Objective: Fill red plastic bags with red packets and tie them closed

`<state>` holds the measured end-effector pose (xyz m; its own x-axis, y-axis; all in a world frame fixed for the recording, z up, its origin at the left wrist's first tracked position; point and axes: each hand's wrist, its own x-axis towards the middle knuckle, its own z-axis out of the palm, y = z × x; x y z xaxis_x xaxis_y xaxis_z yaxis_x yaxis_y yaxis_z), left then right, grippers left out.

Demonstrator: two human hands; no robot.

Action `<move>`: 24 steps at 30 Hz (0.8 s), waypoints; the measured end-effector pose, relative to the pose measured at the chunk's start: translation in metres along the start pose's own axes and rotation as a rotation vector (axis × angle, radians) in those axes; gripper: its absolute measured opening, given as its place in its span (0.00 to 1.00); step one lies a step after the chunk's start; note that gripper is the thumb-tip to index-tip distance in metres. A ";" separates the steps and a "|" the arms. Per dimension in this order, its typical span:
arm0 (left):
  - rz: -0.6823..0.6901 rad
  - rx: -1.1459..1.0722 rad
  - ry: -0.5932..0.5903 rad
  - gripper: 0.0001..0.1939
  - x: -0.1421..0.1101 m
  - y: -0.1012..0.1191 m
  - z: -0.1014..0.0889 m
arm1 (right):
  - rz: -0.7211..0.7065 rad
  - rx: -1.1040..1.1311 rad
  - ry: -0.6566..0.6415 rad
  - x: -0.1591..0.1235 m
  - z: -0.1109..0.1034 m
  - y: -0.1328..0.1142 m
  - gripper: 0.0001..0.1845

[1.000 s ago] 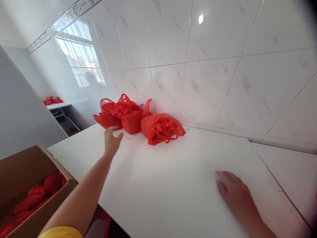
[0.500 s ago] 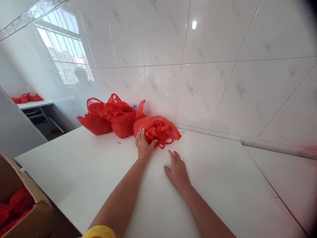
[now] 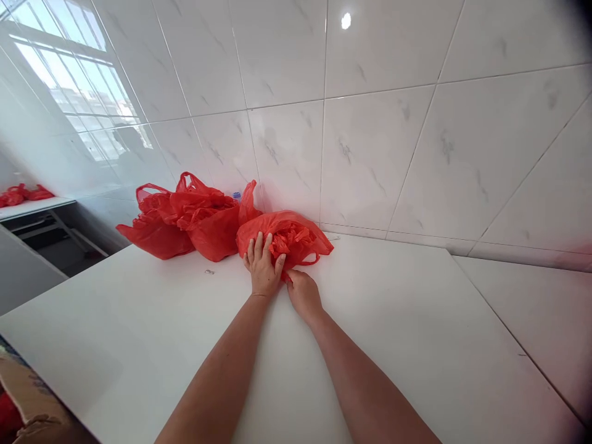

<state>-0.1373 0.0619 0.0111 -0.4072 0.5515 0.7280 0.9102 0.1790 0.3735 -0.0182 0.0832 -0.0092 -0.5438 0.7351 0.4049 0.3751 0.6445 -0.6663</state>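
Head view | red bag [image 3: 254, 228] on counter [image 3: 398, 302], 12 o'clock | left hand [image 3: 264, 276] spread open against its side; right hand [image 3: 305, 293] curled closed on its near edge | likely light, soft, slippery; loop handle [image 3: 309, 264], bag's 4 o'clock, seems best hold

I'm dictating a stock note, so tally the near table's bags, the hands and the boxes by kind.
Red bags on the near table: 3 (left bag, middle bag, right bag)
Hands: 2 (left hand, right hand)
Box: 1, partly in view
Total: 6
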 end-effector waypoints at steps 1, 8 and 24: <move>-0.013 0.019 -0.021 0.30 0.000 0.000 0.001 | 0.004 0.015 -0.025 0.000 -0.001 0.001 0.15; -0.086 0.104 -0.097 0.28 0.003 -0.008 0.008 | 0.017 0.158 -0.137 -0.010 -0.018 0.006 0.13; -0.165 0.055 -0.100 0.27 0.004 -0.016 0.011 | 0.359 0.224 0.107 -0.080 -0.111 0.049 0.11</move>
<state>-0.1528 0.0707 0.0018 -0.5439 0.5891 0.5976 0.8357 0.3159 0.4491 0.1267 0.0792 -0.0048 -0.3235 0.9294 0.1776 0.3476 0.2913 -0.8912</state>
